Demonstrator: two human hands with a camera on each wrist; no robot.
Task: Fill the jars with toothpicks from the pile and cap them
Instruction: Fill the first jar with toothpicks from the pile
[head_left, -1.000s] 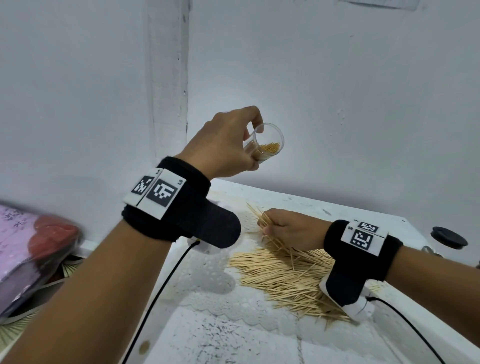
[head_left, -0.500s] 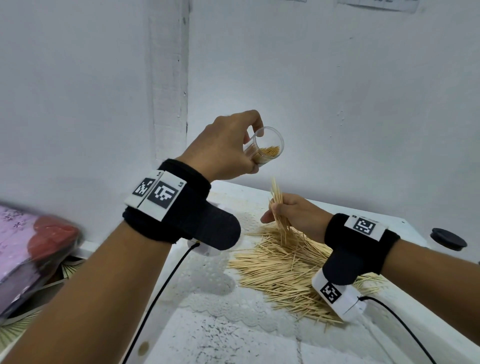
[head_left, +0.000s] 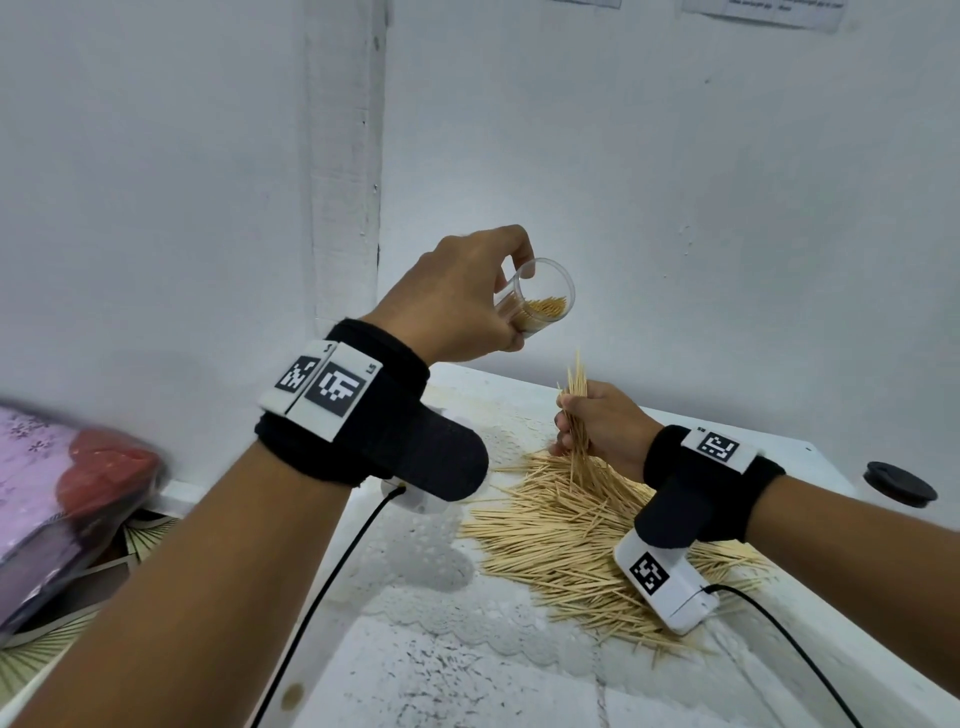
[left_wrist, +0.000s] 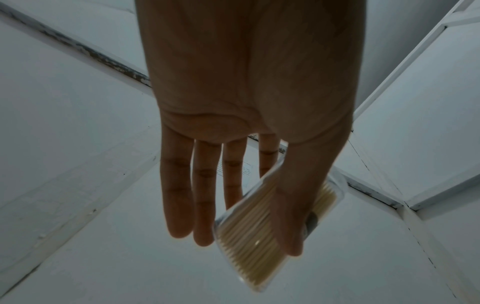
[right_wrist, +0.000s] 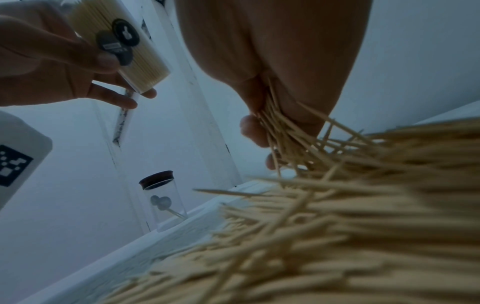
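Observation:
My left hand (head_left: 462, 296) holds a clear jar (head_left: 540, 299) up in the air, tilted with its mouth toward me and partly filled with toothpicks. In the left wrist view the thumb and fingers pinch that jar (left_wrist: 262, 232). My right hand (head_left: 597, 428) grips an upright bundle of toothpicks (head_left: 577, 410) just above the pile (head_left: 582, 530) on the white table. The right wrist view shows the bundle (right_wrist: 283, 135) fanning out below the fingers, and the held jar (right_wrist: 124, 47) up at left.
A second clear jar (right_wrist: 162, 200) with a dark cap stands at the table's far edge by the wall. A black lid (head_left: 901, 483) lies at the right. A lace mat (head_left: 415, 566) lies under the pile. A pink and red bundle (head_left: 67, 499) sits at the left.
My right hand closed on a bunch of toothpicks in the pile, lifted it and turned it upright. The left hand kept the jar raised, almost still.

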